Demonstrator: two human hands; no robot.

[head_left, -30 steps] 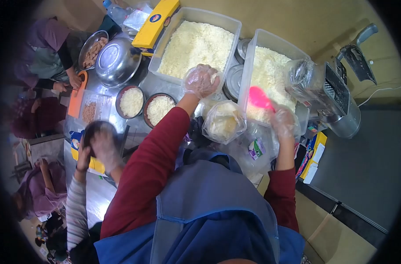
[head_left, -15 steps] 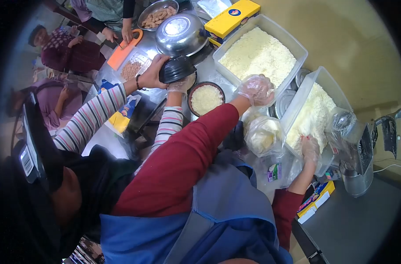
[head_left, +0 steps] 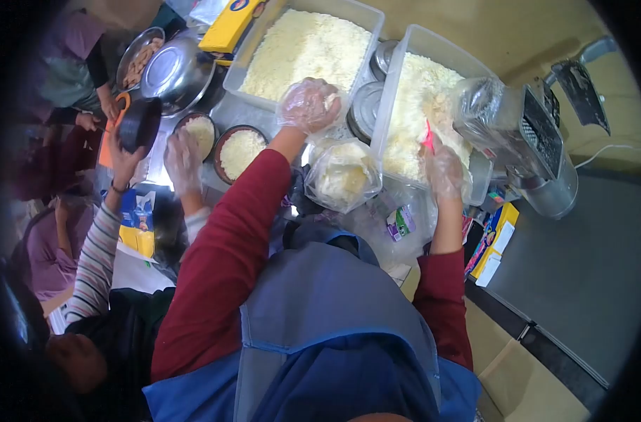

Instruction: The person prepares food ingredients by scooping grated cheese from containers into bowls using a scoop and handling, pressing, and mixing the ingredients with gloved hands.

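Your right hand [head_left: 445, 172] is closed round the pink scoop [head_left: 428, 136] inside the right tub's [head_left: 389, 102] near edge — likely light, stiff; hold its handle. Left hand [head_left: 310, 105] half-curled at the left tub's [head_left: 370, 53] near edge — contents unclear.

The utensil [head_left: 428, 138] is bright pink; the shreds [head_left: 412, 119] creamy white; the wearer's sleeve [head_left: 218, 246] maroon; the apron [head_left: 327, 288] grey-blue; the box [head_left: 230, 27] yellow; the bowl [head_left: 139, 126] black; the co-worker's sleeve [head_left: 95, 267] white with dark stripes.

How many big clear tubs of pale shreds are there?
2: the left tub, beyond the left hand, and the right tub, where the right hand grips a pink utensil. No others show.
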